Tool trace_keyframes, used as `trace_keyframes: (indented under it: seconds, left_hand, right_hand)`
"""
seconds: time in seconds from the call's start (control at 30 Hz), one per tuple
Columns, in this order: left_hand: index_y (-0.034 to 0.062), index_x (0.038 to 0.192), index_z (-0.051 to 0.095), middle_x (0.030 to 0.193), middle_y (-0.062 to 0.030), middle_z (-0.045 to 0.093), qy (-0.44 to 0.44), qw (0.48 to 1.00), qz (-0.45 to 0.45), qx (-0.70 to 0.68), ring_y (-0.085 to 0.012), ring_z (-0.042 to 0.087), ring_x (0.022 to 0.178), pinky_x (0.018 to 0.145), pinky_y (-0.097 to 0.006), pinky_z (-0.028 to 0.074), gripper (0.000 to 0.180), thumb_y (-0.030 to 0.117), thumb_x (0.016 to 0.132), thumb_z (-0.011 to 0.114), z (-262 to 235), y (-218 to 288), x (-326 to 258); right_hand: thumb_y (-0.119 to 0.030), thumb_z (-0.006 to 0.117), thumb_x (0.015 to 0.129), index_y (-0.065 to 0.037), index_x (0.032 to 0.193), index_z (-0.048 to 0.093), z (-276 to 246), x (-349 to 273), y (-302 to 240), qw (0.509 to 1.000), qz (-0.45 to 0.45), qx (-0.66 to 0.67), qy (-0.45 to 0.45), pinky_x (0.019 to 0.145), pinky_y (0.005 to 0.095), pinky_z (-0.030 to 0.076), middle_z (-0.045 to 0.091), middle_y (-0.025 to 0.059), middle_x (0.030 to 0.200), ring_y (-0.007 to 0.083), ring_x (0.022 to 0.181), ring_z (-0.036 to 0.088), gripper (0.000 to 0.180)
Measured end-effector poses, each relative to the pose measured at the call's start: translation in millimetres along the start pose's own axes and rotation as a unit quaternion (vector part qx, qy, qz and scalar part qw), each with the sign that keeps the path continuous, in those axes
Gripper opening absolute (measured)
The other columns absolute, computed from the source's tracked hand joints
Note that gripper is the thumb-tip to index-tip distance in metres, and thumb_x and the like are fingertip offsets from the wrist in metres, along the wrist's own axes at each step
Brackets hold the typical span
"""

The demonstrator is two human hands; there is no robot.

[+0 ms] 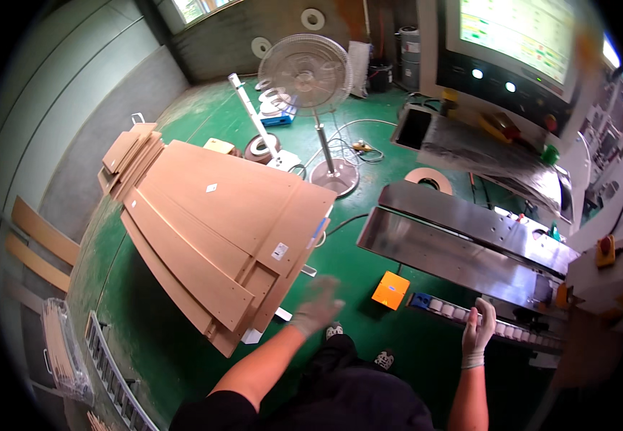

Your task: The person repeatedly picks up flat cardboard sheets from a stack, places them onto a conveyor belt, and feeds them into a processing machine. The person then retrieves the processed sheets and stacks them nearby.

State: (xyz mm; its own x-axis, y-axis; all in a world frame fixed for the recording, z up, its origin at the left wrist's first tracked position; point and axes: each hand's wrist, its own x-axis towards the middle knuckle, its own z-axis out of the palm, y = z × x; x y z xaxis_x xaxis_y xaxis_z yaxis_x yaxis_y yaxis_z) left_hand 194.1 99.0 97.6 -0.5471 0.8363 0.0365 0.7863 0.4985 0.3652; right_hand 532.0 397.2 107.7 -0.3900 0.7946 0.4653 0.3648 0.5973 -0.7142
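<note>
My left hand (317, 310), in a pale glove, is between the stack of brown board panels (211, 208) and the orange box (391, 289). Motion smears its fingers, so their position cannot be made out; no object shows in it. My right hand (478, 332), also gloved, is raised over the strip of white rollers (512, 331) along the machine's near side. Its fingers bend loosely, with the thumb apart, and nothing shows between them. Whether it touches the rollers is unclear. The panels lie flat in uneven layers, with white labels on top.
Steel machine beds (440, 248) extend at the right, below a control screen (516, 36). A pedestal fan (306, 75) stands ahead, with cables on the green floor (369, 129). Smaller boards (128, 154) are piled at far left; a metal ladder-like frame (114, 373) lies near left.
</note>
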Motion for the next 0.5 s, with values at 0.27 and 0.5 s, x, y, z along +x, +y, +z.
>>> trace_keyframes:
  seconds: [0.27, 0.5]
  left_hand:
    - [-0.0032, 0.145, 0.045, 0.139, -0.0276, 0.055, 0.349, 0.666, -0.574, -0.323, -0.0441, 0.059, 0.122, 0.103, -0.053, 0.05, 0.061, 0.038, 0.101, 0.057, -21.8, -283.6, -196.8]
    - [-0.0062, 0.154, 0.036, 0.161, -0.0251, 0.036, 0.158, 0.742, -0.649, 0.056, -0.0387, 0.034, 0.15, 0.123, -0.05, 0.03, 0.07, 0.043, 0.107, 0.049, -3.1, -258.9, -185.1]
  right_hand:
    - [-0.04, 0.063, 0.096, -0.008, 0.088, 0.069, 45.4, 24.9, 10.7, 0.933, 0.105, -0.32, -0.129, 0.076, 0.051, 0.051, 0.07, 0.0156, 0.088, 0.0409, 0.088, 0.067, 0.034]
    - [-0.043, 0.061, 0.095, -0.009, 0.1, 0.077, 48.9, 39.9, 21.3, 0.872, 0.228, -0.377, -0.215, 0.085, 0.049, 0.055, 0.076, 0.0172, 0.1, 0.0399, 0.097, 0.071, 0.038]
